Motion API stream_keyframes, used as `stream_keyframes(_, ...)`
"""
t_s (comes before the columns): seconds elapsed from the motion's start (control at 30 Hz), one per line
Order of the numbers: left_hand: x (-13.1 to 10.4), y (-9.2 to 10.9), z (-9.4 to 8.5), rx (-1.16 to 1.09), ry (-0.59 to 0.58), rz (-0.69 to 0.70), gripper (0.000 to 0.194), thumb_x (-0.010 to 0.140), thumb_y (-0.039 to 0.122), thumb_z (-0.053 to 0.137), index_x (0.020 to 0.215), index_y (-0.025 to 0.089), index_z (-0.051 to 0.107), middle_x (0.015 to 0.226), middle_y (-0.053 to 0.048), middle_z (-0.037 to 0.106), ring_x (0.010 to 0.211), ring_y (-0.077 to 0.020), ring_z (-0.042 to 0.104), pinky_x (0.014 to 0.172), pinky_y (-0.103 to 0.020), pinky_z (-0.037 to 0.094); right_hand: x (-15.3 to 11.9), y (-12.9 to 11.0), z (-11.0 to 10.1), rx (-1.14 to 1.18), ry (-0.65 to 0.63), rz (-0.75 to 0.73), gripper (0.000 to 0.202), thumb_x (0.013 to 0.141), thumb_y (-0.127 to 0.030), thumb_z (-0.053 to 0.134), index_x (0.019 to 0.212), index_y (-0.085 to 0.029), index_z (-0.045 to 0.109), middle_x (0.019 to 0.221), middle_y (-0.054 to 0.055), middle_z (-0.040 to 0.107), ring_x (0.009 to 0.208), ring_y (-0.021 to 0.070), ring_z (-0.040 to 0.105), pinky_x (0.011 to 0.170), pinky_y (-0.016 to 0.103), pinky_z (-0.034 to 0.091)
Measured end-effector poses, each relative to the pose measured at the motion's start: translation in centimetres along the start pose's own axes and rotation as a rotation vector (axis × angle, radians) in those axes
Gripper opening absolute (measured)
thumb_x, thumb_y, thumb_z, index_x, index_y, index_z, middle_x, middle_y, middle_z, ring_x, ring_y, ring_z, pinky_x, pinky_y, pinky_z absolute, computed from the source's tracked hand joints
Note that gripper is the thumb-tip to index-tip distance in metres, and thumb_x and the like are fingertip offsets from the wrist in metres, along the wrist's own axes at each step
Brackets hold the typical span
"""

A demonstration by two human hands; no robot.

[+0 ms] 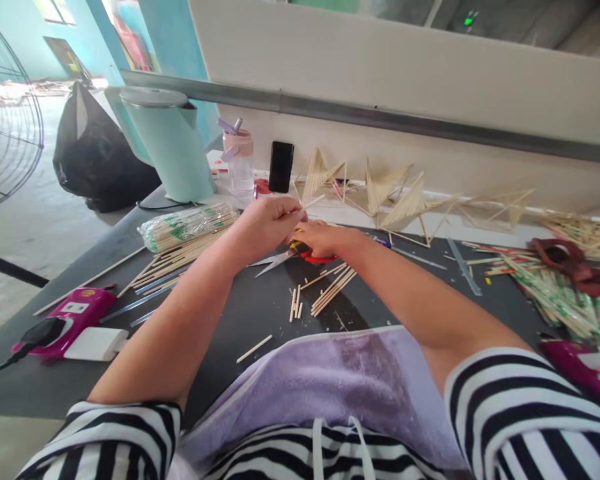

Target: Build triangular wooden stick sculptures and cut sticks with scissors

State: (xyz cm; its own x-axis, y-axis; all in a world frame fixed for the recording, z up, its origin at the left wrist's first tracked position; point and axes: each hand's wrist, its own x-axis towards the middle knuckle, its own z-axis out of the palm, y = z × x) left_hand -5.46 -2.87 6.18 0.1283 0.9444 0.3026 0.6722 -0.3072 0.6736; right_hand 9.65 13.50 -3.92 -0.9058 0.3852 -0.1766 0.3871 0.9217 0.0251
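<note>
My left hand (273, 223) is closed in a pinch above the table, and a thin wooden stick (314, 201) pokes out past its fingertips. Touching or almost touching it, my right hand (323, 239) curls over the red and yellow handles of a pair of scissors (274, 261). The blades point left and stand slightly apart; the right fingers hide much of the handles. Below the hands lie short cut sticks (298, 303) and a bundle of longer sticks (334, 291). One loose stick (254, 349) rests nearer my body.
Frames built of sticks (375, 190) stand along the wall beside a phone (281, 167). At left are a bottle (241, 167), kettle (167, 147), wrapped stick pack (190, 227) and pink power strip (83, 313). More sticks (550, 287) pile up at right. A purple cloth (325, 373) covers my lap.
</note>
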Motion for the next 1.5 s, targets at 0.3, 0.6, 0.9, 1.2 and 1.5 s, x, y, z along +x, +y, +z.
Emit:
stream_keyframes(0.3, 0.6, -0.9, 3.0, 0.390, -0.297, 0.048, 0.033, 0.090, 0.033, 0.038, 0.080, 0.018, 0.066, 0.073, -0.002, 0.066, 0.065, -0.0134, 0.055, 0.062, -0.023, 0.036, -6.2, -0.6, 0.2, 0.709, 0.506, 0.463, 0.030, 0.090, -0.016, 0.040, 0.110, -0.013, 0.063, 0.093, 0.008, 0.069, 0.081, 0.0148, 0.065, 0.078, 0.029, 0.048)
stream_keyframes(0.6, 0.7, -2.5, 7.6, 0.685, -0.444, -0.040, 0.038, 0.092, 0.036, 0.032, 0.098, 0.021, 0.066, 0.100, -0.009, 0.071, 0.096, -0.0218, 0.064, 0.082, -0.029, 0.044, -9.0, -6.3, 3.1, 0.485, 0.603, 0.236, 0.028, 0.094, -0.024, 0.043, 0.104, -0.015, 0.067, 0.102, 0.010, 0.070, 0.097, 0.0180, 0.061, 0.086, 0.029, 0.044)
stream_keyframes(0.9, -0.5, -1.9, 9.0, 0.735, -0.487, -0.155, 0.028, 0.086, 0.027, 0.039, 0.087, 0.023, 0.067, 0.088, -0.010, 0.071, 0.081, -0.0235, 0.067, 0.065, -0.029, 0.045, -8.7, -7.2, 4.7, 0.227, 0.411, 0.223, 0.022, 0.088, -0.018, 0.045, 0.091, -0.014, 0.067, 0.087, 0.011, 0.070, 0.084, 0.0213, 0.063, 0.074, 0.031, 0.041)
stream_keyframes(1.2, -0.4, -1.8, 9.8, 0.835, -0.487, -0.203, 0.032, 0.082, 0.016, 0.039, 0.098, 0.016, 0.066, 0.091, -0.018, 0.070, 0.089, -0.0305, 0.068, 0.071, -0.036, 0.049, -9.3, -8.4, 4.5, 0.189, 0.454, 0.296, 0.023, 0.085, -0.026, 0.048, 0.084, -0.015, 0.069, 0.081, 0.010, 0.071, 0.073, 0.0211, 0.062, 0.067, 0.030, 0.039)
stream_keyframes(1.5, 1.5, -4.9, 7.9, 0.793, -0.318, -0.261, 0.034, 0.088, 0.030, 0.035, 0.103, 0.019, 0.064, 0.103, -0.013, 0.069, 0.094, -0.0270, 0.065, 0.072, -0.031, 0.047, -10.4, -9.7, 3.0, 0.441, 0.415, -0.211, 0.026, 0.093, -0.023, 0.044, 0.102, -0.016, 0.068, 0.089, 0.006, 0.069, 0.081, 0.0155, 0.060, 0.076, 0.026, 0.042)
